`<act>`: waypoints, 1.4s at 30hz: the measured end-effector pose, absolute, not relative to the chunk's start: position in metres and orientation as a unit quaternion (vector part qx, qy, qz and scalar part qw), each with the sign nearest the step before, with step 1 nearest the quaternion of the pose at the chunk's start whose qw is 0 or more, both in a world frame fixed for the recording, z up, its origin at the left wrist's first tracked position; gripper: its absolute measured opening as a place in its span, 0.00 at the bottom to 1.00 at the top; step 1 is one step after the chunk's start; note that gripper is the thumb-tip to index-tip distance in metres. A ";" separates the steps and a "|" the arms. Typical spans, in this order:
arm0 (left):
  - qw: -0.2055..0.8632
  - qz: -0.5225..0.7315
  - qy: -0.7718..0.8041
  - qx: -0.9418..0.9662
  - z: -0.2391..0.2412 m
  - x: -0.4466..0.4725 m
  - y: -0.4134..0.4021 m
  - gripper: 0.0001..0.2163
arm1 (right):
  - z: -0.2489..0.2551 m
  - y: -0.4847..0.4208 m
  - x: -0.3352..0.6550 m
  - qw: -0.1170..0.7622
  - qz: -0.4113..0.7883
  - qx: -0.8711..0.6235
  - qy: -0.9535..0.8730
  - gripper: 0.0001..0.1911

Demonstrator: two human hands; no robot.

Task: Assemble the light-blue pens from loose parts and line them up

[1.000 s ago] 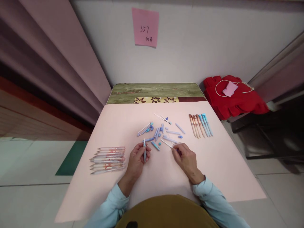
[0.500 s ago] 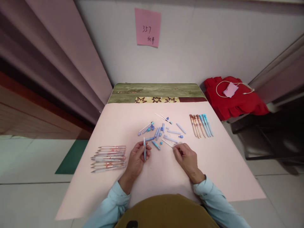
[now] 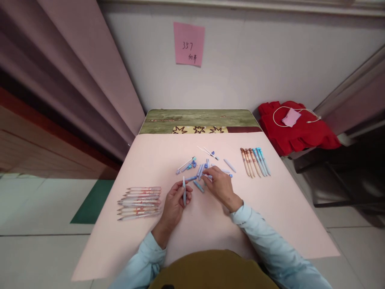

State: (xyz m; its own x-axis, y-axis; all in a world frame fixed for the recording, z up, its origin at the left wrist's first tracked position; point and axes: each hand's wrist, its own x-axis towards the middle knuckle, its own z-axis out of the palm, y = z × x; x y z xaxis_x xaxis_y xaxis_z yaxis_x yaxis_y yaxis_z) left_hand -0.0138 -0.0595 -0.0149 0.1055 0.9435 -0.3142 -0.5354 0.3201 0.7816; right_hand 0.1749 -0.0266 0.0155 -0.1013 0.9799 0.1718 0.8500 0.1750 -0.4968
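Pen barrel (image 3: pixel 184 190): upright in left hand (image 3: pixel 176 202), fingers closed round it. Right hand (image 3: pixel 221 185): fingertips narrowed onto the loose pen parts (image 3: pixel 192 164) just ahead; whether they grip a piece, cannot tell. Judgement: hold barrel steady, pinch one small part at a time. No box or tray shows. Whole pens (image 3: pixel 254 161) lie right of right hand, pale pens (image 3: pixel 140 202) left of left hand, on pink sheet (image 3: pixel 270 216).

The right hand (image 3: pixel 221 185) covers some pen bits (image 3: pixel 195 166) (the pile spreads to its 10 o'clock), so what its fingers pinch is hidden. The left hand (image 3: pixel 174 202) hides the low end of the pen (image 3: pixel 184 188).
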 end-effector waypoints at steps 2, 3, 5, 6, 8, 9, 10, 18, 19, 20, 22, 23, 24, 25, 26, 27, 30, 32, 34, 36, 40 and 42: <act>0.700 0.530 0.409 0.249 -0.015 -0.014 -0.060 0.14 | 0.016 -0.016 0.165 0.197 0.132 -0.622 -0.746 0.12; 0.700 0.531 0.408 0.248 -0.015 -0.014 -0.060 0.13 | 0.016 -0.012 0.161 0.177 0.126 -0.620 -0.754 0.14; 0.700 0.532 0.408 0.247 -0.014 -0.014 -0.061 0.13 | 0.015 -0.009 0.156 0.135 0.116 -0.620 -0.764 0.16; 0.699 0.533 0.408 0.246 -0.013 -0.014 -0.061 0.13 | 0.014 -0.008 0.156 0.116 0.113 -0.620 -0.767 0.16; 0.700 0.531 0.409 0.245 -0.013 -0.013 -0.061 0.13 | 0.013 -0.010 0.156 0.090 0.108 -0.624 -0.769 0.14; 0.702 0.529 0.409 0.245 -0.012 -0.013 -0.061 0.13 | 0.012 -0.012 0.157 0.084 0.106 -0.627 -0.767 0.14; 0.703 0.528 0.408 0.246 -0.012 -0.013 -0.061 0.13 | 0.011 -0.014 0.158 0.081 0.103 -0.631 -0.765 0.14; 0.700 0.529 0.410 0.250 -0.013 -0.013 -0.060 0.13 | 0.016 -0.011 0.157 0.095 0.080 -0.631 -0.766 0.16; 0.700 0.529 0.410 0.250 -0.013 -0.013 -0.060 0.13 | 0.019 -0.005 0.155 0.101 0.076 -0.624 -0.771 0.16; 0.700 0.529 0.408 0.251 -0.013 -0.013 -0.060 0.13 | 0.021 0.001 0.151 0.105 0.072 -0.613 -0.780 0.16; 0.699 0.533 0.404 0.255 -0.013 -0.013 -0.061 0.13 | 0.025 0.016 0.141 0.095 0.070 -0.579 -0.807 0.16; 0.697 0.535 0.402 0.257 -0.013 -0.013 -0.061 0.14 | 0.026 0.024 0.136 0.082 0.070 -0.555 -0.825 0.16; 0.696 0.537 0.402 0.257 -0.013 -0.013 -0.061 0.14 | 0.026 0.031 0.130 0.065 0.069 -0.533 -0.840 0.15; 0.694 0.539 0.403 0.256 -0.013 -0.013 -0.061 0.14 | 0.025 0.037 0.125 0.045 0.070 -0.513 -0.855 0.15; 0.693 0.540 0.403 0.254 -0.014 -0.014 -0.062 0.14 | 0.023 0.042 0.120 0.029 0.072 -0.496 -0.865 0.15; 0.693 0.541 0.404 0.253 -0.014 -0.014 -0.062 0.14 | 0.020 0.045 0.116 0.017 0.074 -0.482 -0.873 0.14; 0.695 0.541 0.402 0.251 -0.015 -0.015 -0.062 0.14 | 0.015 0.048 0.113 0.010 0.078 -0.452 -0.888 0.13; 0.697 0.540 0.401 0.249 -0.015 -0.015 -0.062 0.14 | 0.014 0.046 0.117 0.013 0.076 -0.437 -0.896 0.12; 0.700 0.538 0.398 0.249 -0.016 -0.015 -0.061 0.14 | 0.014 0.042 0.125 0.063 0.087 -0.438 -0.893 0.11; 0.700 0.537 0.399 0.250 -0.016 -0.015 -0.061 0.14 | 0.014 0.035 0.132 0.200 0.134 -0.469 -0.850 0.08; 0.699 0.532 0.407 0.251 -0.016 -0.014 -0.061 0.14 | 0.016 0.014 0.143 0.516 0.395 -0.518 -0.556 0.09; 0.700 0.529 0.408 0.252 -0.015 -0.014 -0.061 0.14 | 0.020 0.003 0.147 0.569 0.558 -0.475 -0.373 0.12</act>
